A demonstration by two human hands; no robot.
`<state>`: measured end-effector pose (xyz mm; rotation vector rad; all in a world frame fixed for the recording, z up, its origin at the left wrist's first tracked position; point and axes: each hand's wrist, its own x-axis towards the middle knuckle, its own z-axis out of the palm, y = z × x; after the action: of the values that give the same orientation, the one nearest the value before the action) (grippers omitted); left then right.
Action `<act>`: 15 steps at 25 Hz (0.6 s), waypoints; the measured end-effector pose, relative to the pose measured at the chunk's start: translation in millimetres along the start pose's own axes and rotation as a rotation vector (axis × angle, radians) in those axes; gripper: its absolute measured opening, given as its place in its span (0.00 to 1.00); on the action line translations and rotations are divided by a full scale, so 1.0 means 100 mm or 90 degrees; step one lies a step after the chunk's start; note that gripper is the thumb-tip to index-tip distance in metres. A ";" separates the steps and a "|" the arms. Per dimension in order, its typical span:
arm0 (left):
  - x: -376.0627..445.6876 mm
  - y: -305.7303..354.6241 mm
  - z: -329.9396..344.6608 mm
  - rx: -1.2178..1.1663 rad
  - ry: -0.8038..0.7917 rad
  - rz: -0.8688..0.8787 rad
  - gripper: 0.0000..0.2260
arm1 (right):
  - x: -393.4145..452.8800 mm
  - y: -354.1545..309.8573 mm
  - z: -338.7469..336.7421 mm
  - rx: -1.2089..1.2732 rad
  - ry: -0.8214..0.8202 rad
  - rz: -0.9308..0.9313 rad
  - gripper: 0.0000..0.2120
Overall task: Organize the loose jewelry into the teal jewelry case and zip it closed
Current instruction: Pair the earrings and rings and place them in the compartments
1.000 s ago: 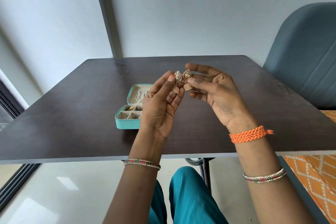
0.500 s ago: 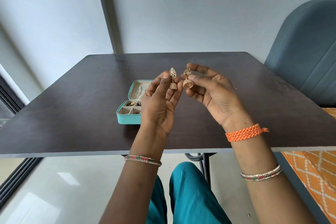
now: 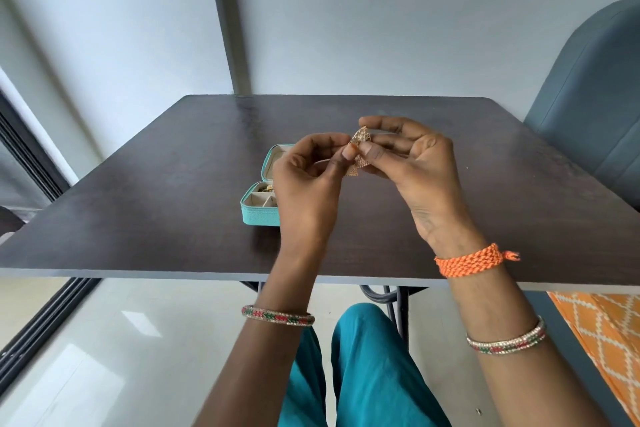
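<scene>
The teal jewelry case (image 3: pixel 259 215) lies open on the dark table (image 3: pixel 156 191), left of centre, with small pieces in its beige compartments; my left hand hides its right part. Above the table my left hand (image 3: pixel 308 191) and my right hand (image 3: pixel 412 170) meet fingertip to fingertip. Between them they pinch a pair of gold bell-shaped earrings (image 3: pixel 358 152), pressed together, with the bells hanging below the fingers.
A grey-blue padded chair (image 3: pixel 588 107) stands at the table's right side. An orange patterned cloth (image 3: pixel 602 329) lies low at the right. A dark window frame (image 3: pixel 31 163) runs along the left. My knees in teal trousers (image 3: pixel 356 367) sit under the near table edge.
The two earrings, held apart one in each hand, have been brought together. My left hand has turned its back to the camera and curled its fingers onto the pair.
</scene>
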<state>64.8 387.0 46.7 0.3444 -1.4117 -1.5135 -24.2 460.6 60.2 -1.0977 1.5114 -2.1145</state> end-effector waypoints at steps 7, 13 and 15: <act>0.28 0.00 -0.76 0.019 0.060 -0.071 0.05 | 0.12 0.38 0.49 -0.030 -0.003 0.016 0.12; 0.30 -0.16 -1.12 0.190 0.098 -0.079 0.04 | 0.13 0.76 0.89 -0.227 -0.060 0.013 0.09; 0.25 -0.21 -1.09 0.224 0.071 -0.093 0.06 | 0.05 0.82 0.80 -0.284 -0.066 0.017 0.10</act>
<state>125.9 299.4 7.9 0.7510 -1.5898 -1.3337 17.7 372.5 -0.5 -1.2957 1.9887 -1.7130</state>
